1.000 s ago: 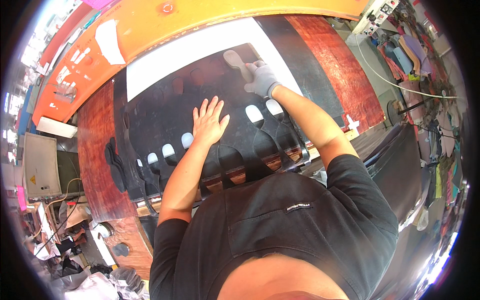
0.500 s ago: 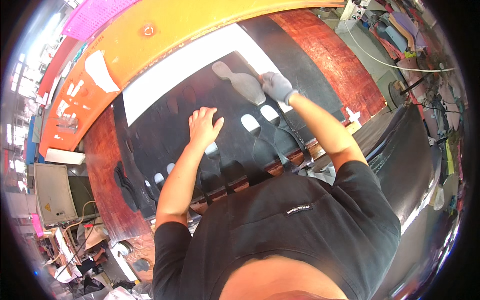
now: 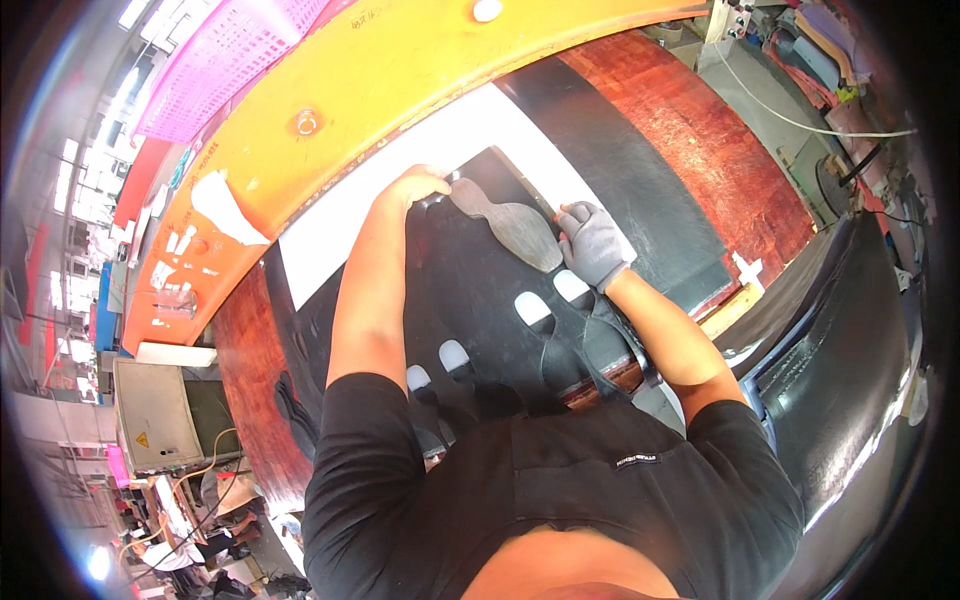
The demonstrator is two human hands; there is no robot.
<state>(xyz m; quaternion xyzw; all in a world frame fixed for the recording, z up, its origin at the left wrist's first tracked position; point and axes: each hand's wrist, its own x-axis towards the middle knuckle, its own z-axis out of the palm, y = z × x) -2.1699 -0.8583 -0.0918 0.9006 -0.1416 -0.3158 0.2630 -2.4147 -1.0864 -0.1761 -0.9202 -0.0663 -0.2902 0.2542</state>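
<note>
A grey sole-shaped piece [image 3: 515, 230] lies on a black sheet [image 3: 470, 275] that has sole-shaped cut-outs along its near edge. My bare left hand [image 3: 422, 184] is at the sheet's far edge, beside the narrow end of the grey piece. Its fingers are bent over that edge, their tips partly hidden. On the right, my right hand [image 3: 594, 245] wears a grey glove with bare fingertips. It is closed on the sheet's right edge, next to the wide end of the grey piece. White board [image 3: 350, 220] shows through and beyond the sheet.
An orange machine beam [image 3: 400, 75] spans the far side of the worn red-brown table [image 3: 690, 130]. Black cut pieces [image 3: 293, 405] lie at the table's left. A grey metal box [image 3: 152, 415] stands to the left, and black sheet material [image 3: 840, 400] hangs at the right.
My left hand has moved from the middle of the sheet to its far edge and closed there. My right hand remains at the right edge, lower along it. The head view has shifted.
</note>
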